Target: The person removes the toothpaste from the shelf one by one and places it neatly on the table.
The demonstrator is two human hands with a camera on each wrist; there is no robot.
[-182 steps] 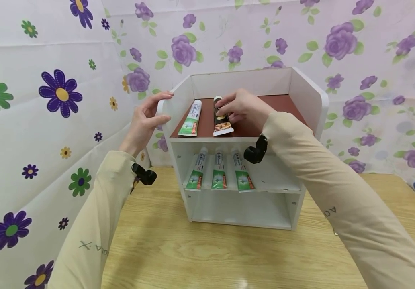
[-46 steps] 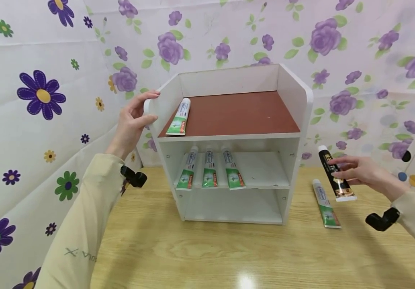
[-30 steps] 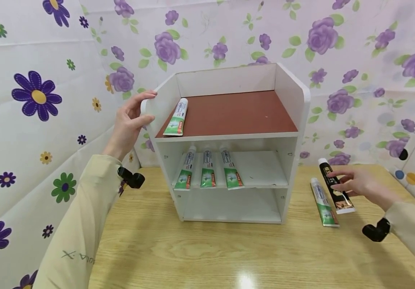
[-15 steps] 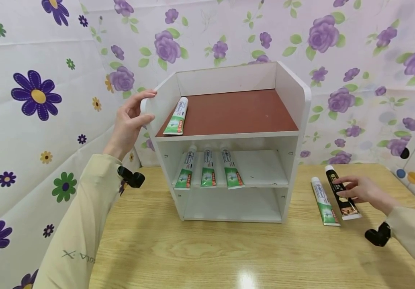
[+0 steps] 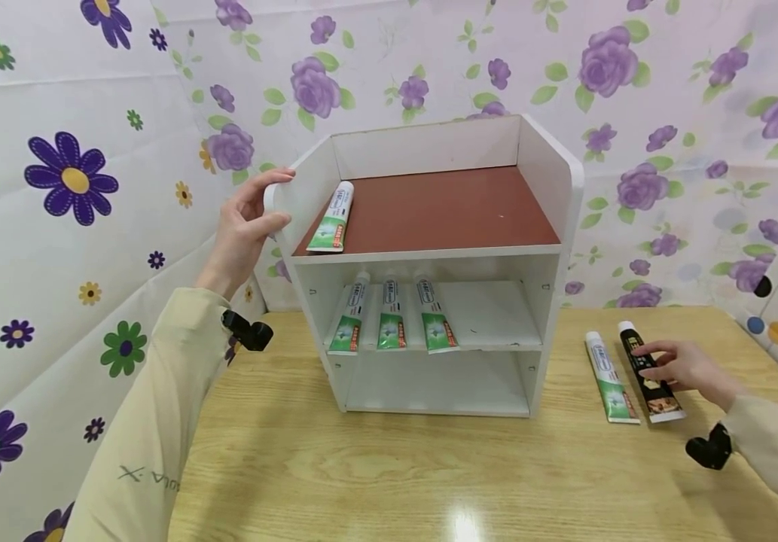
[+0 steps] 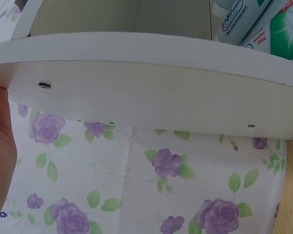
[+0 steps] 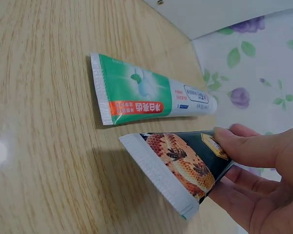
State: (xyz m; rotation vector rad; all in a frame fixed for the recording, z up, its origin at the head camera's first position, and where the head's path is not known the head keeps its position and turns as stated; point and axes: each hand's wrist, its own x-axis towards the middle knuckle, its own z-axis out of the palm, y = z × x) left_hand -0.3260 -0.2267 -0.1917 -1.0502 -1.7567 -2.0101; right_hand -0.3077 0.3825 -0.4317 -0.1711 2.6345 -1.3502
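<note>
My right hand [image 5: 685,367] grips the black tube [image 5: 650,373], fingers and thumb curled round its middle, at the right end of the wooden table [image 5: 389,482]. From the head view the tube looks to lie flat on the table, cap pointing far and crimped end near; the right wrist view shows the crimped end with a honeycomb print [image 7: 178,168] raised slightly over its own shadow, so I cannot tell whether it rests fully on the wood. Just to its left, parallel and not touching, lies a green and white tube [image 5: 611,379], flat on the table; the right wrist view confirms a strip of bare wood between the two. My left hand [image 5: 245,226] holds the top front corner of the left side panel of the white shelf unit [image 5: 568,203], fingers over the edge and thumb on the outer face. The left wrist view shows only the edge of that hand [image 6: 1,161] against the panel, which the head view shows more fully. One green and white tube on the brown top shelf [image 5: 331,218] lies at its left side. Three tubes on the middle shelf [image 5: 389,320] lie side by side at its left, caps pointing far.
</note>
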